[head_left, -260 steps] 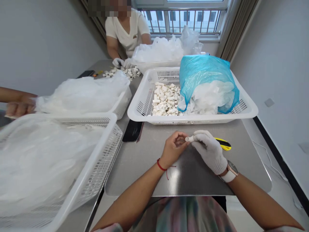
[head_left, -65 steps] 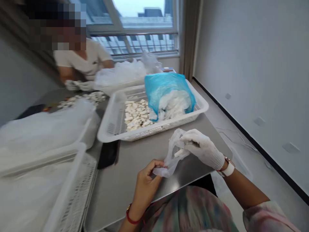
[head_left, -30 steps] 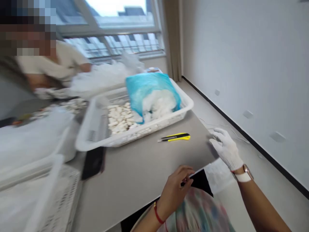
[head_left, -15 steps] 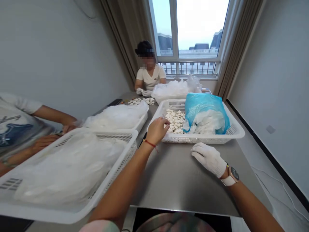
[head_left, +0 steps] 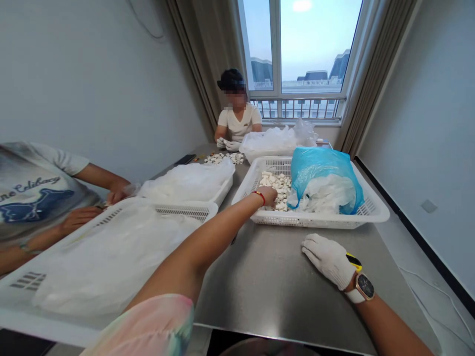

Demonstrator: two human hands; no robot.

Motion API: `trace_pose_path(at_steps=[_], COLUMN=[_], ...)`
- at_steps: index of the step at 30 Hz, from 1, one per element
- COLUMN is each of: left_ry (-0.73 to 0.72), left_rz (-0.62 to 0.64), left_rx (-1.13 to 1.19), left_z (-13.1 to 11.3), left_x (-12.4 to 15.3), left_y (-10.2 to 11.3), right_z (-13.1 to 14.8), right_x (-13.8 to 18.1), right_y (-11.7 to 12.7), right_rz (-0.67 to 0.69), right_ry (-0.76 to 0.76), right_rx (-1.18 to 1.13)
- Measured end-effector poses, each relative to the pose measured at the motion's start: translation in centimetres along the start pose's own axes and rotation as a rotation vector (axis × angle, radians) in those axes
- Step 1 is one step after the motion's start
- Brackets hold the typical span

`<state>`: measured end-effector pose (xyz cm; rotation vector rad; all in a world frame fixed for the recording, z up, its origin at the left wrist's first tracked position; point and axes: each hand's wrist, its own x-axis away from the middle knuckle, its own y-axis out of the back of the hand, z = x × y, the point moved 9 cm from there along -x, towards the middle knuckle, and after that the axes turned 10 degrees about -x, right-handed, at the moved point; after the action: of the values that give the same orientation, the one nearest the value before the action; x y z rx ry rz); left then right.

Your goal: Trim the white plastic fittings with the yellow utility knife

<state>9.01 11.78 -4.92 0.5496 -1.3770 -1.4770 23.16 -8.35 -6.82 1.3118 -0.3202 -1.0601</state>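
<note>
My bare left hand point(head_left: 267, 195), with a red cord at its wrist, reaches into the white slotted basket point(head_left: 304, 220). Its fingers curl down among many small white pieces point(head_left: 275, 182); whatever is between them is hidden. Beside these pieces, in the same basket, sits a blue plastic bag point(head_left: 321, 160) with crumpled whitish plastic point(head_left: 330, 193) at its mouth. In a white knitted glove, my right hand point(head_left: 326, 258) rests on the grey table point(head_left: 270, 277) in front of the basket, fingers stretched out together. A yellow and black object point(head_left: 354, 261) shows by its wrist, just above a watch.
To the left stand a large white basket point(head_left: 208, 210) and another tray point(head_left: 224, 190), both filled with translucent plastic. Beyond is another plastic-filled container point(head_left: 256, 154). One person point(head_left: 239, 118) works at the far end by scattered white pieces point(head_left: 222, 158); another person point(head_left: 40, 193) sits left.
My left hand has moved forward and down into the white pieces, its forearm stretching farther across. My right hand still rests on the table. The view has shifted slightly.
</note>
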Motion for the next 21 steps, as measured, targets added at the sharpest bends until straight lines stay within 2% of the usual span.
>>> trace_pose_path(at_steps=[6,14,21], left_ry=[-0.052,-0.037,-0.091], left_rz=[0.054,0.056,0.155], left_rx=[0.055,0.166,0.327], left_z=[-0.2,0.8,0.3], left_x=[-0.2,0.1,0.7], left_y=[-1.1,-1.3,-2.1], right_z=[-0.2,0.4,0.6], right_x=[-0.1,-0.3,-0.4], right_y=[-0.2,0.3,0.7], right_rz=[0.021,0.025,0.016], right_ry=[0.003,0.02,0.016], right_rx=[-0.003,-0.053,-0.098])
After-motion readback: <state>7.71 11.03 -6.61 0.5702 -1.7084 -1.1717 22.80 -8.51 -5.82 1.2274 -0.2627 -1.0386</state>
